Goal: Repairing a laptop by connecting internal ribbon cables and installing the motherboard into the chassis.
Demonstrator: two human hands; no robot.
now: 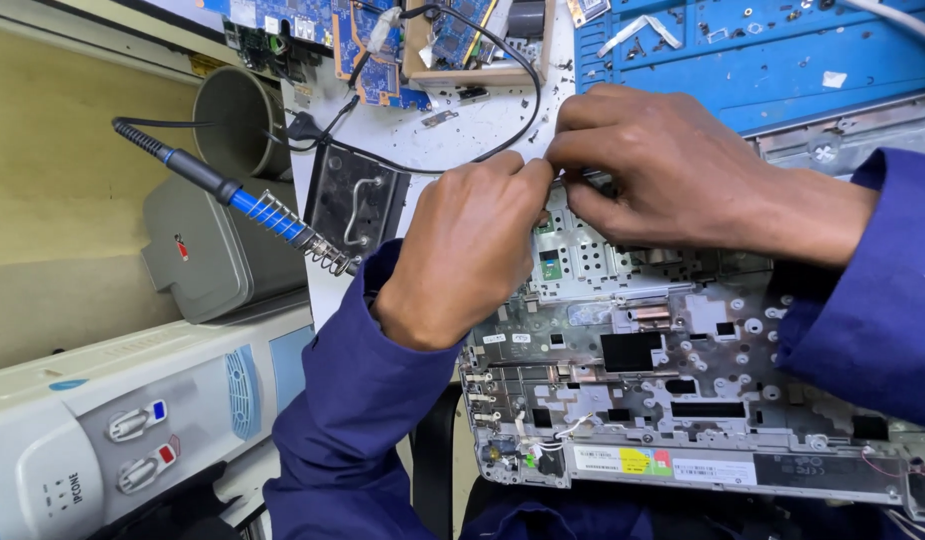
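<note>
An opened laptop chassis (682, 390) lies in front of me, its grey metal inner frame facing up. My left hand (462, 250) rests over its upper left part with the fingers curled. My right hand (672, 170) comes in from the right above the chassis. The fingertips of both hands meet at the chassis's top edge, pinching something small and thin there; what it is stays hidden by the fingers. Both arms wear dark blue sleeves.
A blue-handled soldering iron (232, 200) sits in its coil stand on a black base (352, 200) at the left. A blue work mat (782, 60) lies at the top right, circuit boards (372, 50) at the top. A white water dispenser (132, 420) stands lower left, beside a grey cup (232, 120).
</note>
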